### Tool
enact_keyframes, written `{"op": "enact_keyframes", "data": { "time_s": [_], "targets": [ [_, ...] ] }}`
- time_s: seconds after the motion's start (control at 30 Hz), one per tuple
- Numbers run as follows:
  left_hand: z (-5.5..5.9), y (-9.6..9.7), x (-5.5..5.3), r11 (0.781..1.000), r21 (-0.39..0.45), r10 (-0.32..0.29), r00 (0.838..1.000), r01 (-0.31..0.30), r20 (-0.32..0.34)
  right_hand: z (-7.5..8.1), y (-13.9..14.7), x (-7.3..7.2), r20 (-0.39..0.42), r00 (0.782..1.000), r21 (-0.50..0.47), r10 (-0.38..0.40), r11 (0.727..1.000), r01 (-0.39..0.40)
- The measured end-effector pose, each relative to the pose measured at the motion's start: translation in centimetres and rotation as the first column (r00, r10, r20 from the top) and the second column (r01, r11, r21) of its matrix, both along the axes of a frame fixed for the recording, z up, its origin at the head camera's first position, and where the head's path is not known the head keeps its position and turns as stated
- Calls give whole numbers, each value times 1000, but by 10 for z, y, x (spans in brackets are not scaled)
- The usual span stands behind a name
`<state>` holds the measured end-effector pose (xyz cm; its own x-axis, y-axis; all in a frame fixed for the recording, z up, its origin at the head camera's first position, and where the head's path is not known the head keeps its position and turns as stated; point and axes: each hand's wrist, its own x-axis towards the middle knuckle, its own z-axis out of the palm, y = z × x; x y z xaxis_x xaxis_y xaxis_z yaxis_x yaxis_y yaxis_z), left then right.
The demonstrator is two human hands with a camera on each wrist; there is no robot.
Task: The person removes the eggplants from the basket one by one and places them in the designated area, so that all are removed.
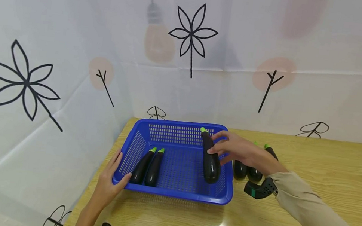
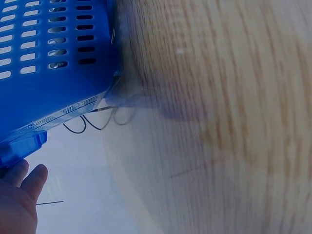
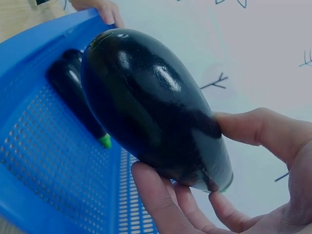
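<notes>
In the head view my right hand point(image 1: 234, 149) grips a dark eggplant point(image 1: 210, 160) with a green cap, held over the right part of a blue plastic basket point(image 1: 177, 194). The right wrist view shows this eggplant point(image 3: 151, 107) up close, thumb on one side and fingers on the other. Two more eggplants point(image 1: 142, 166) lie side by side in the basket's left end. My left hand point(image 1: 109, 179) holds the basket's left rim near the front corner, thumb over the edge. In the left wrist view, fingers point(image 2: 34, 183) show beneath the rim.
Two other eggplants point(image 1: 255, 173) lie on the wooden table point(image 1: 328, 184) right of the basket, partly hidden by my right forearm. A white cloth point(image 1: 230, 96) printed with plants hangs behind and to the left. Black straps with devices point(image 1: 259, 189) sit at the wrists.
</notes>
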<state>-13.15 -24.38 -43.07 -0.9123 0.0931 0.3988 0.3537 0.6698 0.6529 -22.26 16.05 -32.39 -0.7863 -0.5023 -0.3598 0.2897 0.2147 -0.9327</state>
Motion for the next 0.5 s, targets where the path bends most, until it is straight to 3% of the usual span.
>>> {"op": "enact_keyframes", "data": {
  "time_s": [0.5],
  "targets": [
    [0,0,0,1000,-27,1,1000,-1,-11,2,32,4,-14,999,17,-51,999,52]
  ]
}}
